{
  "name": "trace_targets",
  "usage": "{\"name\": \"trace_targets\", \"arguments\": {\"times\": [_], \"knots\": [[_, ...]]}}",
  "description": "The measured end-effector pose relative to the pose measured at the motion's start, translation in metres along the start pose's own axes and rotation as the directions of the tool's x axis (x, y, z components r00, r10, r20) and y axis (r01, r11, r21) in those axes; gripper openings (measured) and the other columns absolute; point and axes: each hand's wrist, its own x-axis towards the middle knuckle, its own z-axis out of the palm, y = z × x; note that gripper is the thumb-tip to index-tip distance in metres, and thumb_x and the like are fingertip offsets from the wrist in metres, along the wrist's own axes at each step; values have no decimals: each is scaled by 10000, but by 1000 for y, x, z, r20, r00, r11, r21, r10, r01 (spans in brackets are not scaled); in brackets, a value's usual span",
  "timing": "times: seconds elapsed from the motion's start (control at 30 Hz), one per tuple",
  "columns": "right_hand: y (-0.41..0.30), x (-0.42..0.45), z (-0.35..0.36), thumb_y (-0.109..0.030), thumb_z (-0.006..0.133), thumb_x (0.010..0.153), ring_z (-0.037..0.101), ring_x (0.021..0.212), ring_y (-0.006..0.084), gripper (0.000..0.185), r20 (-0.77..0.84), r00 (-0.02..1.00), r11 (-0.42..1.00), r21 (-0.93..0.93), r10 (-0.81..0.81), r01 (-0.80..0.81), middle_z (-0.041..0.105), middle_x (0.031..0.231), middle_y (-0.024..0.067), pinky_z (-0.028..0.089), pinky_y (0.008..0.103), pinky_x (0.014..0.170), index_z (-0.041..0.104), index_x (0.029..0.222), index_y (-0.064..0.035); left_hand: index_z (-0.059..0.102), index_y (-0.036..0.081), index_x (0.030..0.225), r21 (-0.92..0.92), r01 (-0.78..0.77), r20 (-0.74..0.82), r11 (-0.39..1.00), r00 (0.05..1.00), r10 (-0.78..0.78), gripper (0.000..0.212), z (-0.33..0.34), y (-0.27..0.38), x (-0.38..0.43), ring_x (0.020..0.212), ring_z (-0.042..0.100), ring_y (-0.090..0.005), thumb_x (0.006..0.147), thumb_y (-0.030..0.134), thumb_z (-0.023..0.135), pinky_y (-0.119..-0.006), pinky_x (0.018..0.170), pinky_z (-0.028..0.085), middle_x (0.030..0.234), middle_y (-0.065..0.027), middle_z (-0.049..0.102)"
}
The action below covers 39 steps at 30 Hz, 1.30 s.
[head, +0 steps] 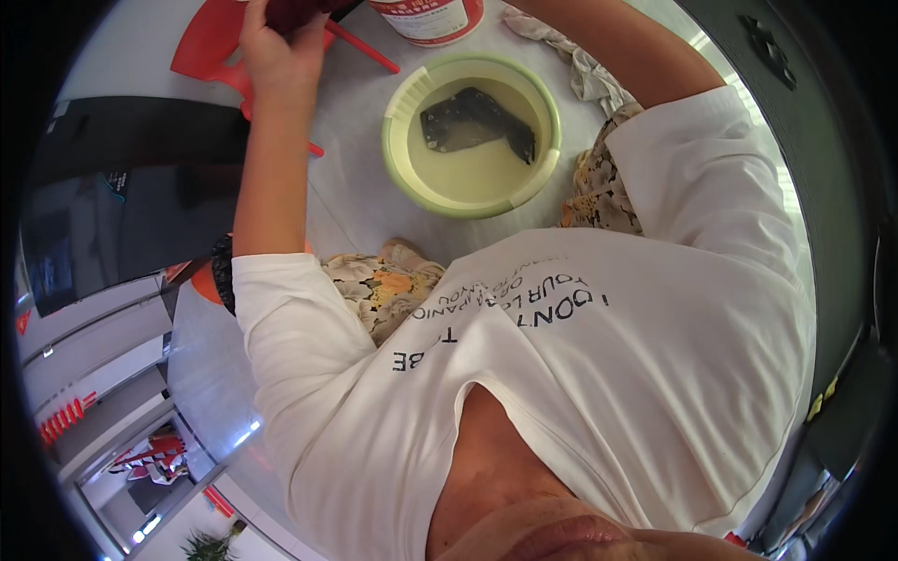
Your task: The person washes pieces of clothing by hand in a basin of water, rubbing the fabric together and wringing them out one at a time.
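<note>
My left hand (pixel 284 52) is raised at the top edge, its fingers closed on a dark maroon cloth (pixel 289 15) that the picture's edge partly cuts off. Of my right arm only the forearm (pixel 617 42) shows; the hand is out of view beyond the top edge. On the floor before me stands a pale green plastic basin (pixel 400 172) of cloudy yellowish water (pixel 470 179). A dark piece of fabric (pixel 466 119) lies in that water, with small bubbles on it. The basin is apart from my left hand, below and to its right.
A red plastic chair or stool (pixel 209 45) is beside my left hand, with a red-and-white bucket (pixel 431 17) beyond the basin. Crumpled pale cloth (pixel 589 73) lies on the floor at right. A glossy black panel (pixel 147 203) stands left, a dark panel (pixel 807 140) right.
</note>
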Motion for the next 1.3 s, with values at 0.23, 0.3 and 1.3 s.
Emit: {"name": "trace_targets", "arguments": {"times": [0.23,0.3,1.3], "knots": [[41,4,1,-142,654,684,487,676,99,181,-55,941,902,307,334,-302,508,741,26,425,239,601,523,758,-41,516,38,848,-41,10,11,999,1000,-9,153,-6,-20,20,767,565,-196,708,54,578,-361,692,466,823,-65,567],[43,5,6,-139,657,684,494,661,118,191,-80,924,873,368,374,-322,508,716,28,434,246,580,528,776,-32,506,29,841,-63,-17,-14,998,1000,16,161,-4,-20,15,766,566,-200,709,54,595,-355,684,471,818,-68,565],[27,-11,24,-196,546,794,491,933,201,310,148,828,502,734,541,-458,475,1018,88,470,416,762,408,1041,-69,416,52,997,-264,-178,-4,948,983,184,359,17,7,-9,803,539,-191,683,23,589,-325,714,470,877,-63,531]]}}
